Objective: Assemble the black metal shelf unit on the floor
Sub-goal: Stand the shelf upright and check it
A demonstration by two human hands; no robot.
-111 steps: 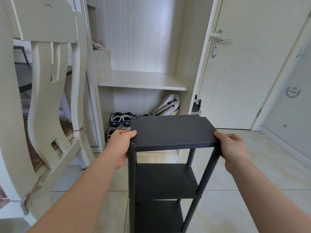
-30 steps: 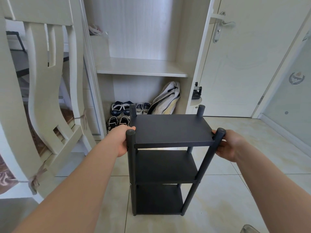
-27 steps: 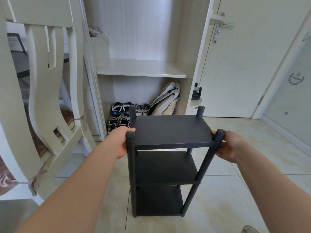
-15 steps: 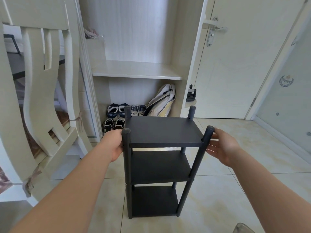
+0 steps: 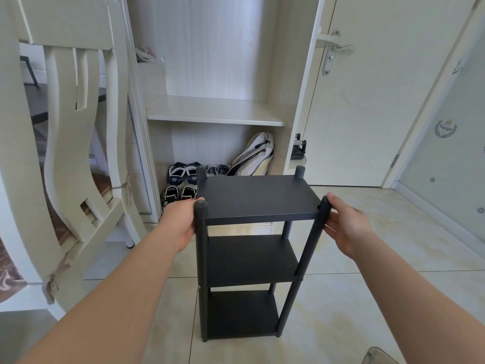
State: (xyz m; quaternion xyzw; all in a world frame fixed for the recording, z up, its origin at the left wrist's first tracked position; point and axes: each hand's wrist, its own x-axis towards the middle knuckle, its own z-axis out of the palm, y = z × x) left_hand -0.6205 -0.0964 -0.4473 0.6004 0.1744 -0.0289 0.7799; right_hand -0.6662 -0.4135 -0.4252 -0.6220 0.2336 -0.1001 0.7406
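- Head view showed the black shelf unit [image 5: 257, 198] standing upright on the tiled floor [image 5: 354, 298], right in front of me and square between both forearms.
- It had three shelves stacked between four round posts, and the post tops poked up a little above the top shelf at every corner.
- Left grip [image 5: 181, 222] was clamped on the front-left post [image 5: 200, 232] just under its cap. The thumb side was pressed against the post and the fingers were tucked out of sight behind it.
- Right grip [image 5: 349, 227] was loose and fairly wide. The fingers were nearly straight with only the tips touching the front-right post [image 5: 315, 232] near the top shelf, so it wasn't wrapped around anything.
- Behind the unit was a pale open cabinet [image 5: 215, 111] with a few pairs of shoes [image 5: 181, 174] lined up on its bottom, and a light-coloured bag [image 5: 254, 156] leaning in the corner beside them.
- A cream chair [image 5: 68, 153] with a cushion tied on filled the left side, close to my left arm but not touching the unit.
- A closed white door [image 5: 367, 114] with a lever handle [image 5: 338, 47] was off to the right, well apart from the shelves.
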